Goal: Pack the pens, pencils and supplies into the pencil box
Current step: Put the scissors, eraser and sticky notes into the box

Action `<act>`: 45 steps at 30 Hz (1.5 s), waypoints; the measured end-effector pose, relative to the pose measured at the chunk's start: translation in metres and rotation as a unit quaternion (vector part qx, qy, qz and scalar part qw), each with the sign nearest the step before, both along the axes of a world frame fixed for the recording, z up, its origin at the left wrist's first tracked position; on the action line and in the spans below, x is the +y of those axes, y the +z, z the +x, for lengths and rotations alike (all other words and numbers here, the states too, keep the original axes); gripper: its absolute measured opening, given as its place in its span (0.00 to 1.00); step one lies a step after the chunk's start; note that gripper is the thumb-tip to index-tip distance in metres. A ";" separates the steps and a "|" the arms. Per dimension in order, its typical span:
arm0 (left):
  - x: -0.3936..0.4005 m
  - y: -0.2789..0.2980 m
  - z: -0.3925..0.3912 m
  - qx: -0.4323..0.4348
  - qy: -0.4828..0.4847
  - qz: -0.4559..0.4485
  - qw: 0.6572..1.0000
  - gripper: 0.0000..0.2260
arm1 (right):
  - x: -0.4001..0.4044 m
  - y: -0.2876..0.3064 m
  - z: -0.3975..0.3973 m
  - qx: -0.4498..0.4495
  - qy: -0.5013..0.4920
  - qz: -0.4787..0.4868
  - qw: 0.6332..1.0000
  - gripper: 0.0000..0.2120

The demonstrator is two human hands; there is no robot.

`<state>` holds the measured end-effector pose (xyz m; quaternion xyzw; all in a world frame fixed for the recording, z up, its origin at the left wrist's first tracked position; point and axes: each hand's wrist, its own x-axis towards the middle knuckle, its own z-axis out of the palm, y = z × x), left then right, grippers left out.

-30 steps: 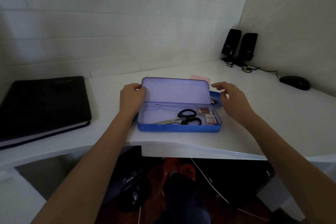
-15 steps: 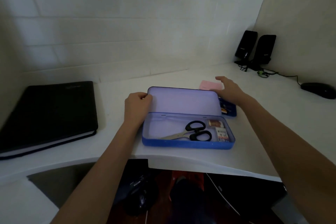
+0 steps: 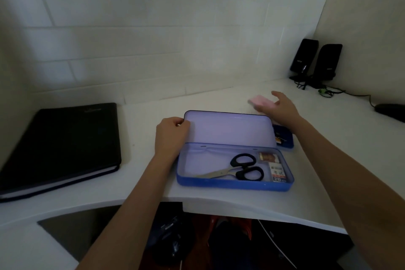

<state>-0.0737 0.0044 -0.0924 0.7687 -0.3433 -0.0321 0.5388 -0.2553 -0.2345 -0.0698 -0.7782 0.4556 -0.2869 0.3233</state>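
Pencil box (image 3: 234,182), blue tin, centre of frame near desk (image 3: 142,184) front edge, lid (image 3: 228,127) up. Inside: black-handled scissors (image 3: 238,169) mid-tray, blades pointing left; two small packs (image 3: 274,166) at right end, one above the other. Left hand (image 3: 171,136) curled shut on lid's left edge, thumb over rim. Right hand (image 3: 280,107) above-right of lid, fingers half open around pink block (image 3: 262,102), blurred; contact at fingertips, grip firmness cannot tell. Small blue container (image 3: 285,138) just behind box's right end, partly hidden by lid. Black binder (image 3: 59,144) left of frame. Speakers (image 3: 315,61) and mouse (image 3: 390,110) upper right.
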 end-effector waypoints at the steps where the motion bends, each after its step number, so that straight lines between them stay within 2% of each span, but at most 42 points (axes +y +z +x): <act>1: 0.001 0.000 -0.001 0.004 -0.002 -0.002 1.000 0.14 | 0.006 0.004 -0.002 -0.047 -0.014 0.007 0.999 0.44; 3: 0.001 0.000 -0.002 0.005 -0.005 -0.004 1.000 0.14 | 0.024 0.016 -0.008 -0.106 -0.017 0.001 0.994 0.41; 6: 0.003 0.003 -0.004 0.001 -0.006 0.001 1.000 0.16 | 0.070 0.034 -0.015 -0.113 0.046 -0.049 0.991 0.31; 9: 0.006 0.004 -0.006 -0.002 -0.008 0.005 1.000 0.17 | 0.126 0.041 -0.024 -0.068 0.152 -0.064 0.984 0.32; 11: 0.009 0.005 -0.008 -0.011 -0.008 0.008 1.000 0.17 | 0.162 0.038 -0.030 -0.003 0.214 -0.079 0.974 0.35; 14: 0.011 0.007 -0.010 -0.016 -0.005 0.012 1.000 0.16 | 0.199 0.025 -0.032 0.053 0.270 -0.109 0.955 0.34; 21: 0.012 0.007 -0.009 -0.031 -0.008 0.018 0.999 0.19 | 0.214 0.001 -0.016 0.107 0.276 -0.151 0.943 0.25; 23: 0.012 0.006 -0.009 -0.023 -0.015 0.017 0.999 0.16 | 0.216 -0.001 -0.011 0.106 0.284 -0.157 0.940 0.21; 27: 0.012 0.006 -0.011 -0.012 -0.021 0.026 0.999 0.11 | 0.218 0.001 -0.005 0.063 0.320 -0.095 0.941 0.12; 29: 0.013 0.005 -0.011 0.009 -0.013 0.019 1.000 0.08 | 0.217 0.007 -0.008 0.007 0.312 -0.046 0.949 0.12; 32: 0.021 0.006 -0.016 0.025 -0.006 -0.071 0.997 0.17 | 0.202 0.014 -0.024 -0.069 0.235 -0.022 0.969 0.11; 34: 0.031 0.010 -0.026 0.012 -0.049 -0.142 0.989 0.15 | 0.187 0.016 -0.040 -0.039 0.218 -0.055 0.974 0.08; 35: 0.036 0.013 -0.032 0.002 -0.088 -0.149 0.985 0.11 | 0.181 0.016 -0.047 -0.002 0.224 -0.068 0.972 0.08; 38: 0.052 0.018 -0.052 -0.049 -0.210 -0.076 0.974 0.07 | 0.176 0.013 -0.055 0.101 0.265 -0.097 0.954 0.08; 41: 0.052 0.019 -0.058 -0.120 -0.321 0.048 0.938 0.08 | 0.179 0.012 -0.052 0.130 0.280 -0.127 0.943 0.11; 43: 0.049 0.017 -0.055 -0.209 -0.333 0.121 0.911 0.13 | 0.179 0.015 -0.052 0.152 0.282 -0.157 0.934 0.12; 45: 0.047 0.015 -0.053 -0.265 -0.327 0.147 0.895 0.19 | 0.178 0.018 -0.054 0.186 0.272 -0.182 0.926 0.11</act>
